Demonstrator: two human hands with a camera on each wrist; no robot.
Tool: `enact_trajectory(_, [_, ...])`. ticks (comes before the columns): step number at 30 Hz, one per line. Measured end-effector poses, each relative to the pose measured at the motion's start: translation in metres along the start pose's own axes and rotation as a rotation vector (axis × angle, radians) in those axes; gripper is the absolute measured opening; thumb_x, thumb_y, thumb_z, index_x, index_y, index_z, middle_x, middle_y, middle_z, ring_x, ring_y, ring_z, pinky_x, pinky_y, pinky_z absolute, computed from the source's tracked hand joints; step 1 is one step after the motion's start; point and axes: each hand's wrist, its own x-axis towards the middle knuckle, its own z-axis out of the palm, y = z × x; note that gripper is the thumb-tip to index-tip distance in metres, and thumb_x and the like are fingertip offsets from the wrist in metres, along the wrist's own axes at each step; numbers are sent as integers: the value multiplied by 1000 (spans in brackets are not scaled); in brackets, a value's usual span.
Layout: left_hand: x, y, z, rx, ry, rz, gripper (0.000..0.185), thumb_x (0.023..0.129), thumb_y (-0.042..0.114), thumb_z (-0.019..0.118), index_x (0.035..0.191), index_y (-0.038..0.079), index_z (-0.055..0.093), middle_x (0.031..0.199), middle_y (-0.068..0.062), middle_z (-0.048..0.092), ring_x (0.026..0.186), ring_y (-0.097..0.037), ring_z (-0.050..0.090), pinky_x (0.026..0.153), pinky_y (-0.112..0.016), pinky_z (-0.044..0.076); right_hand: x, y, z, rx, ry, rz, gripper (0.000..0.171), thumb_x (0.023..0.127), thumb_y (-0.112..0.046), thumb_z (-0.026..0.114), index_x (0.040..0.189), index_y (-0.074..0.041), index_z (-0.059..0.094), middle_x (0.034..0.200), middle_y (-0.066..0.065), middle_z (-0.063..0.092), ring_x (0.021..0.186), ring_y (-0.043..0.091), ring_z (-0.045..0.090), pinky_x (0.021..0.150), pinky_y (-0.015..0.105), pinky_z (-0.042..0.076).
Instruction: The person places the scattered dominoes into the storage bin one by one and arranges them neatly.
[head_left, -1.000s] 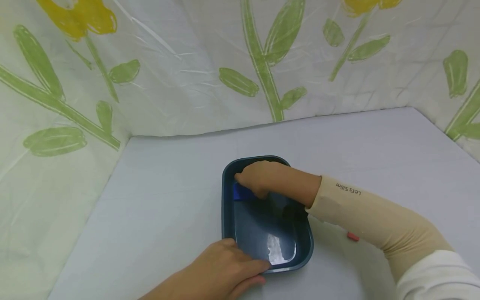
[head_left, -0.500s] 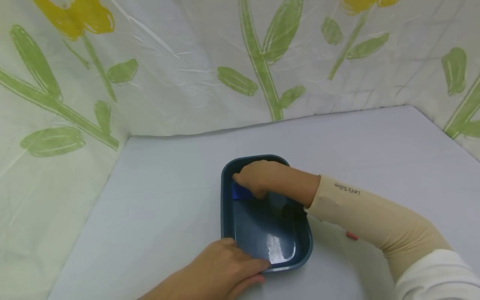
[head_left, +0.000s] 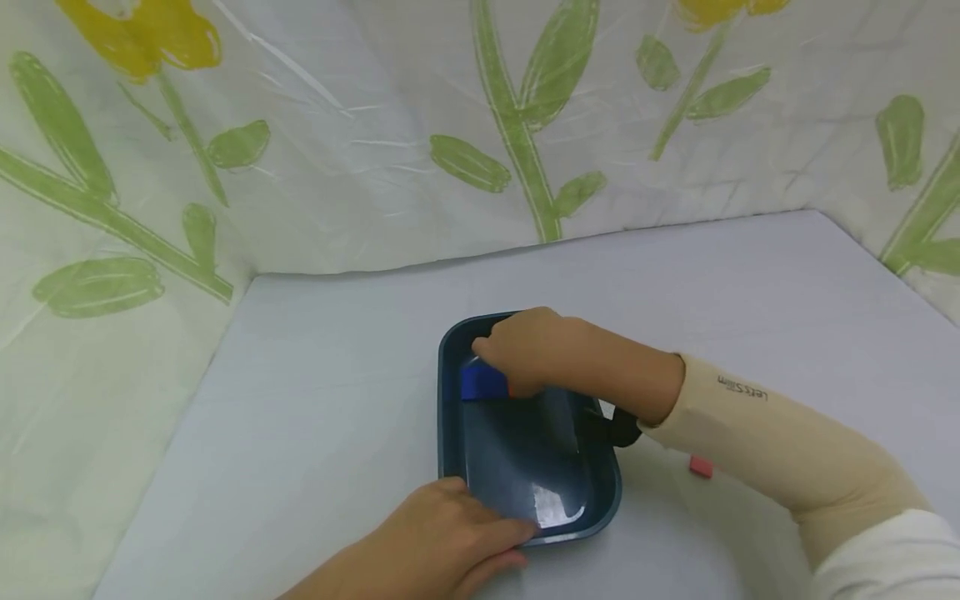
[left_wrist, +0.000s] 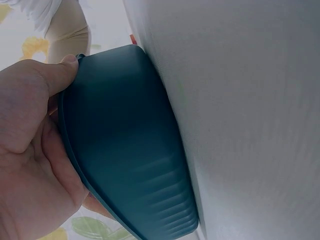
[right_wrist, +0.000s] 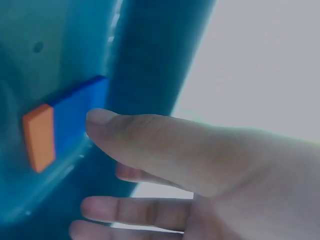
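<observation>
A dark blue rectangular tray (head_left: 517,467) lies on the pale table. My right hand (head_left: 525,350) reaches into its far left corner, fingers curled over a small blue block (head_left: 483,382). The right wrist view shows the block (right_wrist: 75,120) has an orange end and lies against the tray wall (right_wrist: 150,55), with my thumb (right_wrist: 150,145) right beside it. My left hand (head_left: 450,537) grips the tray's near rim, thumb over the edge. In the left wrist view my left hand (left_wrist: 30,150) grips the tray's outer wall (left_wrist: 130,150).
A small pink piece (head_left: 701,467) lies on the table right of the tray, under my right forearm. White sheeting printed with green leaves and yellow flowers (head_left: 480,125) walls the table at the back and both sides.
My right hand has shifted slightly to the right in the tray's far end, and more of the blue block shows. The sleeve has drawn back along the forearm. My left hand stays put.
</observation>
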Motion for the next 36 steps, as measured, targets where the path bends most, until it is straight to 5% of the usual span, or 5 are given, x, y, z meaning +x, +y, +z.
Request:
enact_trajectory(10, [1, -1, -1, -23, -26, -10, 21, 105, 32, 55, 113, 19, 69, 81, 15, 70, 61, 8, 50, 62, -9, 26, -58, 13, -3, 24, 82, 4, 53, 89, -26, 78, 133, -7, 56, 109, 10, 65, 91, 21, 63, 76, 35, 56])
enact_trajectory(18, [1, 0, -1, -25, -23, -20, 19, 104, 31, 57, 112, 20, 69, 80, 15, 70, 61, 8, 49, 61, -9, 26, -98, 23, 19, 69, 192, 42, 47, 82, -29, 85, 118, -10, 62, 92, 3, 63, 80, 20, 59, 68, 35, 54])
enact_trajectory(36, [-1, 1, 2, -27, 27, -15, 15, 102, 29, 60, 110, 19, 68, 75, 16, 67, 59, 9, 45, 60, -11, 24, -147, 53, 95, 210, 126, 216, 35, 80, -24, 85, 101, -8, 62, 76, -3, 55, 59, 11, 48, 53, 32, 46])
